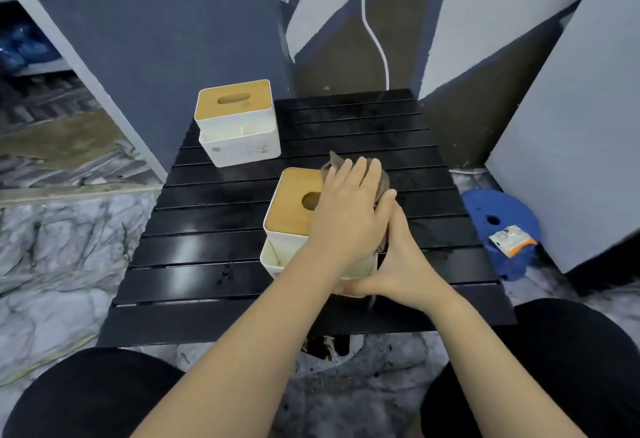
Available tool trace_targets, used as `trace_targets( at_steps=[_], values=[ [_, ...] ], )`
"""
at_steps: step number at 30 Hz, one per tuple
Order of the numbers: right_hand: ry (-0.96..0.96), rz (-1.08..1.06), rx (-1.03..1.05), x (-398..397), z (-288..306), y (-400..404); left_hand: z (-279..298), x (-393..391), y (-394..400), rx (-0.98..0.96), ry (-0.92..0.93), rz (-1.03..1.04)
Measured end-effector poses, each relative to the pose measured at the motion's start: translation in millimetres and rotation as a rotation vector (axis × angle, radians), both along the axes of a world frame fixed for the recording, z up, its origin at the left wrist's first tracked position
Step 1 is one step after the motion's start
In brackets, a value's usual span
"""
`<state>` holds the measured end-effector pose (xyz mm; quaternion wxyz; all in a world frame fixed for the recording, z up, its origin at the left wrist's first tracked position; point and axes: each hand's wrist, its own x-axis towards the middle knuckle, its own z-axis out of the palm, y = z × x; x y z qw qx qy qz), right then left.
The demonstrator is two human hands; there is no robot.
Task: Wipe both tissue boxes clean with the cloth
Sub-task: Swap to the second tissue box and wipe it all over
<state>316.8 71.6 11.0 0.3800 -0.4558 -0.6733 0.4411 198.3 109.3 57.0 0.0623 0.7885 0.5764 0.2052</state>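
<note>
Two white tissue boxes with wooden lids stand on a black slatted table (207, 202). The far tissue box (239, 126) sits at the table's back left, untouched. The near tissue box (294, 195) is at the middle. My left hand (346, 209) lies flat across the right part of its lid and presses a grey-brown cloth (337, 162) onto it; the cloth's edges stick out past my fingertips. My right hand (401, 264) grips the near box's right side, with the thumb along its lower front edge.
A blue stool (485, 205) with a small packet (512, 240) on it stands at the table's right. A white cable (375, 39) hangs behind the table. Grey panels lean around the back. My knees frame the table's near edge.
</note>
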Motion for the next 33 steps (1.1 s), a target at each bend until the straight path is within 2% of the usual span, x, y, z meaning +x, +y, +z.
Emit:
trace_targets(
  at_steps=[6,9,10,13,15,17,19,21,23,25,27,29,30,33],
  values=[
    [0.044,0.001,0.048,0,-7,-1,-10,-9,-25,0.14,-0.208,-0.11],
    [0.045,0.043,0.082,1,-12,1,-13,-14,-46,0.244,-0.388,-0.065],
    [0.05,0.054,0.067,1,-13,1,-10,-17,-52,0.204,-0.475,-0.041],
    [0.068,0.039,-0.035,4,-10,0,18,-27,-61,-0.131,-0.836,0.019],
    [0.035,0.029,-0.055,5,-5,-3,40,-41,-55,-0.195,-0.941,0.073],
    [0.021,0.008,-0.044,5,-1,-5,60,-62,-39,-0.239,-0.901,0.143],
    [0.038,-0.03,-0.028,2,4,-4,71,-84,-16,-0.362,-0.759,0.191],
    [0.039,-0.075,-0.021,-3,7,0,68,-99,6,-0.384,-0.605,0.207],
    [0.005,-0.099,0.002,-8,9,7,55,-100,22,-0.245,-0.456,0.221],
    [-0.069,-0.107,0.039,-14,11,12,34,-94,31,-0.034,-0.18,0.245],
    [-0.131,-0.142,0.075,-16,9,17,17,-88,32,0.147,0.002,0.282],
    [-0.142,-0.166,0.1,-16,7,19,8,-84,25,0.27,0.064,0.33],
    [-0.139,-0.173,0.106,-16,6,19,3,-81,19,0.266,0.08,0.323],
    [-0.09,-0.19,0.108,-17,3,19,-7,-68,-10,0.079,0.047,0.266]
  ],
)
